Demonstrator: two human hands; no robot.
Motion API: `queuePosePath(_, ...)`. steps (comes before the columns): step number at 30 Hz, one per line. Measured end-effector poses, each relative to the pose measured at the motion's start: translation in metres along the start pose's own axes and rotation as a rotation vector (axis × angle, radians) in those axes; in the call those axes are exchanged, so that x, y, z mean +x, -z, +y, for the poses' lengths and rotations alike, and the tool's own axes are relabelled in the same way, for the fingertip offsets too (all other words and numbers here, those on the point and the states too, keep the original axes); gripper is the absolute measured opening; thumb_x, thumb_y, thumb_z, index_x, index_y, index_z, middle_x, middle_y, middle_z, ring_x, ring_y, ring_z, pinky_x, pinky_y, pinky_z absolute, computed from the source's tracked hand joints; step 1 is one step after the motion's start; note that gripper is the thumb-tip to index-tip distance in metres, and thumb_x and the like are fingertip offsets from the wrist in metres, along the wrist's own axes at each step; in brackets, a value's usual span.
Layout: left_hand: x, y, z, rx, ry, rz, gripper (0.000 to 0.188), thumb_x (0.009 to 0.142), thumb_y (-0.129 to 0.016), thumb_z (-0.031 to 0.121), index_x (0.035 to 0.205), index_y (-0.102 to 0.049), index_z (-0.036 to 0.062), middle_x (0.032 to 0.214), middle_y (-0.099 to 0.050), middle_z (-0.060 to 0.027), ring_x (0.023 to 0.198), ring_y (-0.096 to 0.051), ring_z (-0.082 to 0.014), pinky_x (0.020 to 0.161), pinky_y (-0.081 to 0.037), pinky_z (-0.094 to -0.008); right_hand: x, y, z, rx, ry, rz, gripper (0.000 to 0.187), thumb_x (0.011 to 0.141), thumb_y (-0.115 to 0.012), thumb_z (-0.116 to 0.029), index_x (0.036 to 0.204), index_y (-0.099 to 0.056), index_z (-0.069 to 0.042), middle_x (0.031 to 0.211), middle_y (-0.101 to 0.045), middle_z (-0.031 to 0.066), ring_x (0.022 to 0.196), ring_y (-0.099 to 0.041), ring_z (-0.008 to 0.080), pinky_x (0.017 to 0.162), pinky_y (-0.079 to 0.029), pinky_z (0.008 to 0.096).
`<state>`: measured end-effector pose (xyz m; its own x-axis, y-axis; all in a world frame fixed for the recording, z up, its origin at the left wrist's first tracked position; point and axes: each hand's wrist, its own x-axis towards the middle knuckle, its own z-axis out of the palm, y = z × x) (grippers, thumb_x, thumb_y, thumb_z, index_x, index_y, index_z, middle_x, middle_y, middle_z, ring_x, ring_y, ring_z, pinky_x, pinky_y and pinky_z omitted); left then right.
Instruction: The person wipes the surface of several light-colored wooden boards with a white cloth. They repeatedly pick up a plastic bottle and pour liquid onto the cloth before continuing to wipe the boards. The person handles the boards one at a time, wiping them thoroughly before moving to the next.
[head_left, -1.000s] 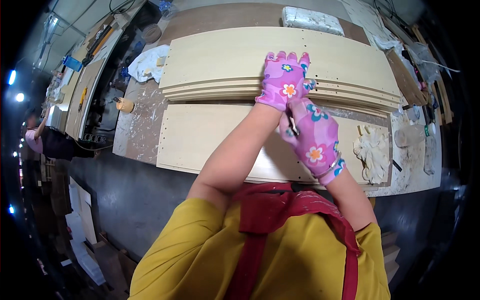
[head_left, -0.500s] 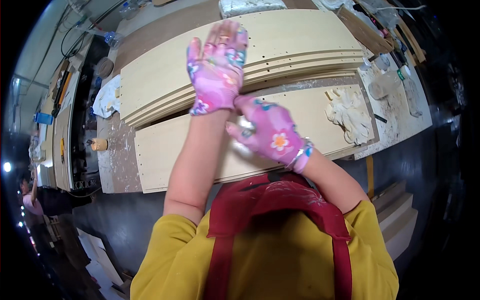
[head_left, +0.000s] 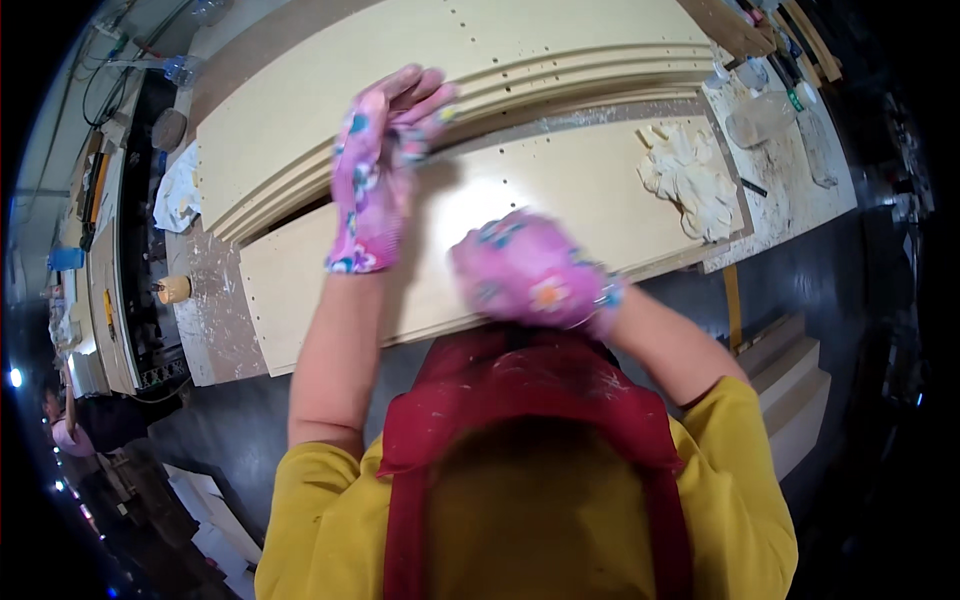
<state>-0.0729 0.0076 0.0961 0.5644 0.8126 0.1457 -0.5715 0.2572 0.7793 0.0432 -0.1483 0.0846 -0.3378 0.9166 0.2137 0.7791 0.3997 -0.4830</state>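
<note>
Both my hands wear pink gloves with a flower pattern. My left hand (head_left: 370, 185) is raised over the gap between two stacks of pale wooden panels, turned edge-on, its fingers apart and loosely bent, with nothing seen in it. My right hand (head_left: 535, 270) hovers over the near edge of the near panel (head_left: 590, 185), close to my dark red apron (head_left: 530, 385); its fingers look curled but are smeared by motion. Beyond lies the far stack of panels (head_left: 390, 60), drilled with small holes. A crumpled white glove or cloth bundle (head_left: 690, 180) rests on the near panel's right end.
Plastic bottles (head_left: 760, 118) and a black pen-like item (head_left: 754, 187) lie on the paint-spotted table at right. At left are a white rag (head_left: 180, 190) and a small yellowish pot (head_left: 173, 290). Boards (head_left: 790, 400) stand below at right. Another person (head_left: 70, 430) is far left.
My left hand has turned from palm-flat to edge-on and shifted left and nearer. My right hand has drawn away from the left wrist toward the apron. The view has shifted slightly.
</note>
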Motion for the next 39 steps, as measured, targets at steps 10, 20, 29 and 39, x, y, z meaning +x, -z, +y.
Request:
queuePosePath(10,-0.092,0.123,0.015,2.069,-0.138,-0.405,0.056,0.089,-0.057,0.027,0.141,-0.044,0.0103,0.148,-0.037,-0.0164,0.139,-0.031,-0.0338,0.116,-0.02,-0.0474,-0.128,0.011,0.146,-0.634,-0.564,0.239,0.044,0.092,-0.055,-0.034,0.131,-0.056,-0.013,0.135,-0.051,0.0144,0.129,-0.043,0.0313,0.107,-0.031,0.0454)
queuePosePath(20,-0.089,0.121,0.009,2.089,-0.142,-0.453,0.064,0.085,-0.056,0.025,0.144,-0.039,0.0093,0.152,-0.031,-0.0176,0.142,-0.025,-0.0358,0.116,-0.015,-0.0501,-0.045,-0.006,0.156,-0.582,-0.687,0.074,0.037,0.089,-0.055,-0.017,0.122,-0.056,-0.003,0.123,-0.059,0.0166,0.118,-0.055,0.0281,0.1,-0.042,0.0452)
queuePosePath(29,-0.087,0.123,0.007,2.12,-0.102,-0.458,0.064,0.087,-0.052,0.028,0.145,-0.037,0.0077,0.153,-0.029,-0.0181,0.143,-0.022,-0.0362,0.117,-0.013,-0.0509,-0.017,-0.037,0.12,-0.286,-0.413,0.165,0.071,0.086,-0.051,-0.056,0.14,-0.042,-0.012,0.147,-0.037,0.0175,0.124,-0.048,0.0332,0.107,-0.036,0.0458)
queuePosePath(39,-0.078,0.111,0.008,2.081,-0.078,-0.451,0.059,0.09,-0.048,0.032,0.143,-0.042,0.0078,0.15,-0.033,-0.0195,0.141,-0.026,-0.0381,0.116,-0.014,-0.0521,-0.096,0.021,0.227,-0.438,-0.69,0.396,0.038,0.092,-0.05,-0.019,0.128,-0.051,-0.007,0.116,-0.058,0.0152,0.111,-0.055,0.0264,0.09,-0.046,0.0415)
